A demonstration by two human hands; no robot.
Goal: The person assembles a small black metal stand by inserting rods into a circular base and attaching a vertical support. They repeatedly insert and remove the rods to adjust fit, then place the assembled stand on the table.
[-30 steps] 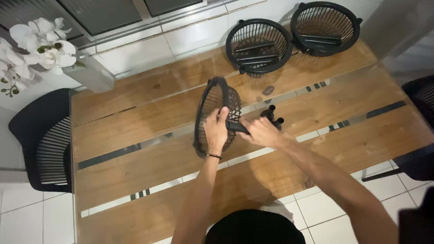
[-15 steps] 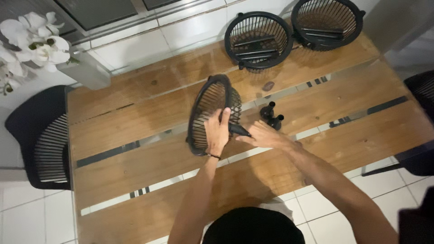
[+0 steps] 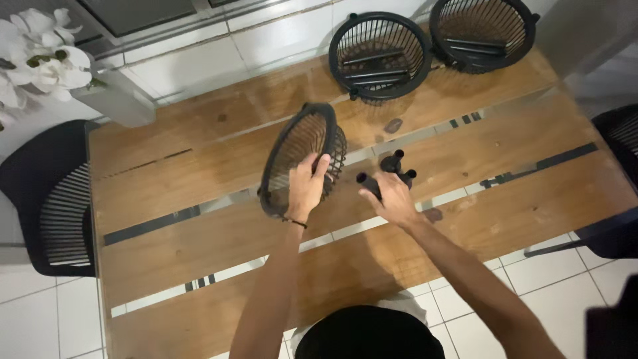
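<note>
The wooden table (image 3: 199,166), with pale strips set between its planks, carries everything. A black chair (image 3: 46,199) stands at its left edge and another black chair (image 3: 615,173) at its right edge. Beyond the far-left corner, white flowers (image 3: 40,63) rise from a grey planter (image 3: 113,100).

At the far edge sit two black wire baskets, one (image 3: 380,56) nearer the middle and one (image 3: 482,30) towards the far-right corner. Each stands upright with loose black bars lying inside.

A third wire basket (image 3: 292,149) is near the table's middle, tipped on its side with its open mouth facing left. The left hand (image 3: 307,189) is closed round its rim and wires. Just beside it, the right hand (image 3: 392,199) is wrapped round a small black pronged fitting (image 3: 397,166), whose stubby tubes point up and away.

The work in hand looks like a matching of fitting to basket, and the two are apart. Bringing them together would call for turning the basket's base towards the fitting and lining up the prongs.

Nothing lies between the hands, and the far baskets are well apart.
</note>
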